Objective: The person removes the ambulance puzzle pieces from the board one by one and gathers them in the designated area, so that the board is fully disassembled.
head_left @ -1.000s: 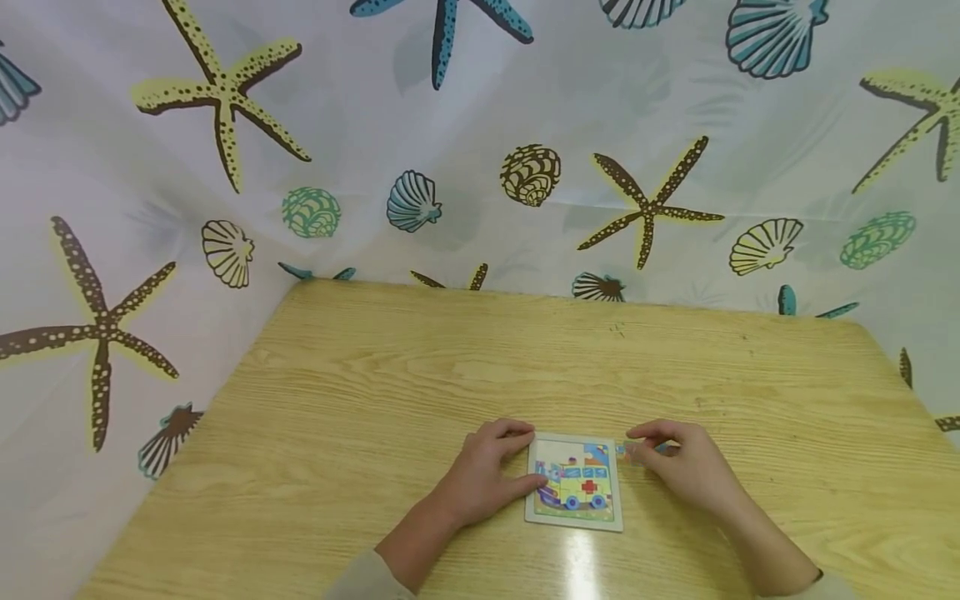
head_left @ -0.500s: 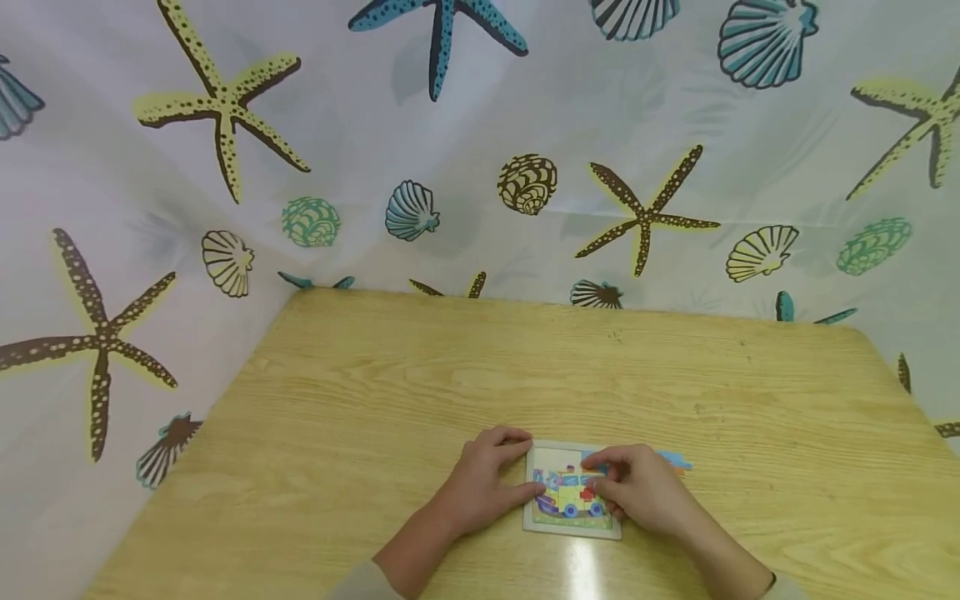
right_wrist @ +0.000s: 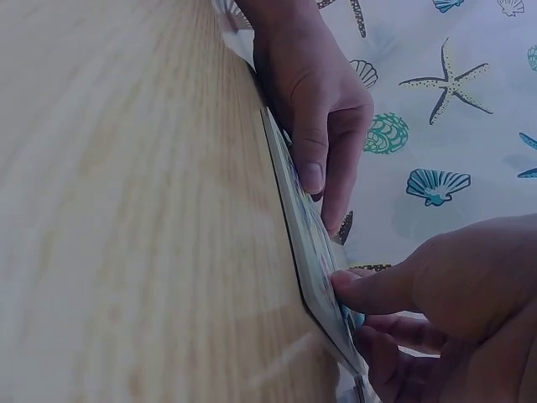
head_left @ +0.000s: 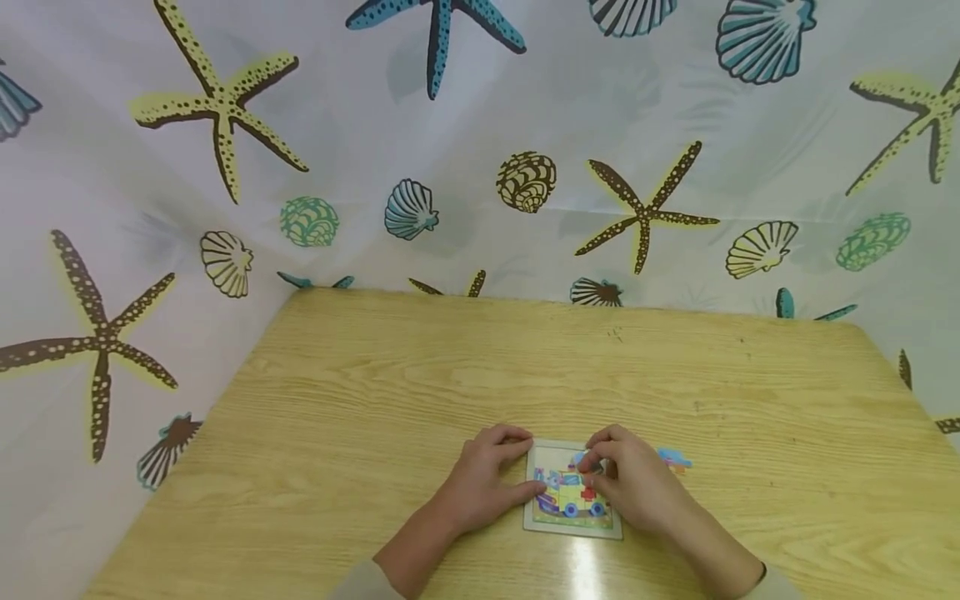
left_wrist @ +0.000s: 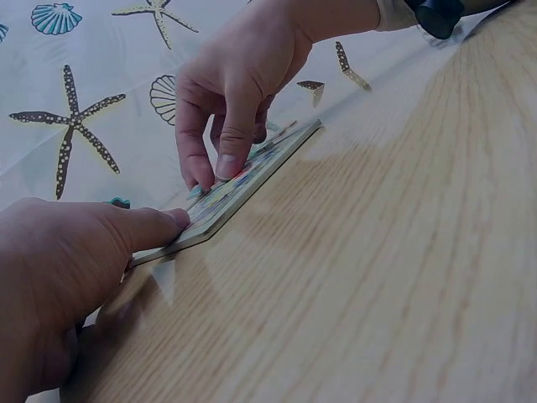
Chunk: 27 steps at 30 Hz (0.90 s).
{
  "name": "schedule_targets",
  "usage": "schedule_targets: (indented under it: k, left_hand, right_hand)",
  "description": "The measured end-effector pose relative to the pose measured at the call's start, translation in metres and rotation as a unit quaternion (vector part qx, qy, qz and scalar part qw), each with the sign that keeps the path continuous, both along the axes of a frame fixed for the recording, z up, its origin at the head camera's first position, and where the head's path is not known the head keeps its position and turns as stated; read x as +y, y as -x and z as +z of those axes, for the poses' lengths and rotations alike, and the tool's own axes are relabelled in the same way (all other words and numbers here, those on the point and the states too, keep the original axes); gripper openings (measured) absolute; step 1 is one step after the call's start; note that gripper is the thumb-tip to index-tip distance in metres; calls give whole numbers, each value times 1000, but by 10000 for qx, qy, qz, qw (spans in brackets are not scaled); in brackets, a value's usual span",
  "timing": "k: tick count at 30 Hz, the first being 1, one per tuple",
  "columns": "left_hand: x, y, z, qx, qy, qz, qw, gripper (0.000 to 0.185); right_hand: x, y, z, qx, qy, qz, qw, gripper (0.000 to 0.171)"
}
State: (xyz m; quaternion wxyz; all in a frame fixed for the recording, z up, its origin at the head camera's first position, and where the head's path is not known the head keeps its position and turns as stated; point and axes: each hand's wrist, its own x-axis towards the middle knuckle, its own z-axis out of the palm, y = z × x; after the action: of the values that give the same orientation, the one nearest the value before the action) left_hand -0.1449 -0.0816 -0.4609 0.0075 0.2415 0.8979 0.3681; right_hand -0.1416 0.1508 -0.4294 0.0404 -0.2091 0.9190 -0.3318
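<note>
A small square puzzle board (head_left: 572,493) lies flat on the wooden counter (head_left: 420,383), close to the near edge and right in front of me. It is thin, with a pale frame, and its picture shows a yellow vehicle with blue wheels, blue windows and a red cross on its side, over a strip of green at the bottom. The upper left part of the picture is pale, and I cannot tell whether pieces are set there.

My left hand (head_left: 480,482) rests on the counter against the board's left edge, thumb pressed to the near side of that edge and fingers curled round the far corner, so this grip steadies the board. In the left wrist view my thumb lies along the board's thin edge.

My right hand (head_left: 633,483) sits over the upper right part of the board, fingers (left_wrist: 228,164) bent down with their tips on the picture. The grip is closed in at the fingertips, seemingly on a small piece, but the piece itself is too hidden to make out.

Just beyond my right hand, a loose blue and orange puzzle piece (head_left: 674,459) lies on the counter, apart from the board.
</note>
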Motion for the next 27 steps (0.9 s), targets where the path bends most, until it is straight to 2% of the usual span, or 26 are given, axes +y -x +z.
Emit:
schedule_targets:
  k: [2, 5, 8, 12, 14, 17, 20, 24, 27]
  left_hand:
    - [0, 0, -1, 3, 13, -11, 10000, 62]
    - [0, -1, -2, -40, -37, -6, 10000, 61]
    - [0, -1, -2, -92, -95, 12, 9999, 61]
    - [-1, -1, -2, -46, -29, -6, 10000, 61]
    - [-1, -1, -2, 20, 44, -32, 10000, 61]
    - [-2, -1, -4, 125, 137, -57, 9998, 62]
    - [-3, -1, -6, 151, 182, -71, 9997, 63]
    - [-3, -1, -5, 33, 97, -90, 9999, 63]
    - [-3, 0, -4, -60, 19, -88, 9999, 63]
  right_hand:
    - [1, 1, 1, -20, 47, -15, 10000, 7]
    - [5, 2, 2, -165, 179, -324, 9992, 11]
    - [13, 3, 4, -411, 346, -699, 9961, 18]
    - [30, 6, 3, -933, 842, -860, 9883, 22]
    - [39, 8, 1, -1323, 1400, -841, 9777, 24]
    - [52, 7, 1, -1894, 2171, -895, 9534, 31]
    - [64, 6, 3, -2252, 2564, -1024, 9344, 37]
    - [81, 5, 3, -2474, 2844, -1172, 9188, 47]
    - [94, 6, 0, -2512, 2916, -1177, 9154, 54]
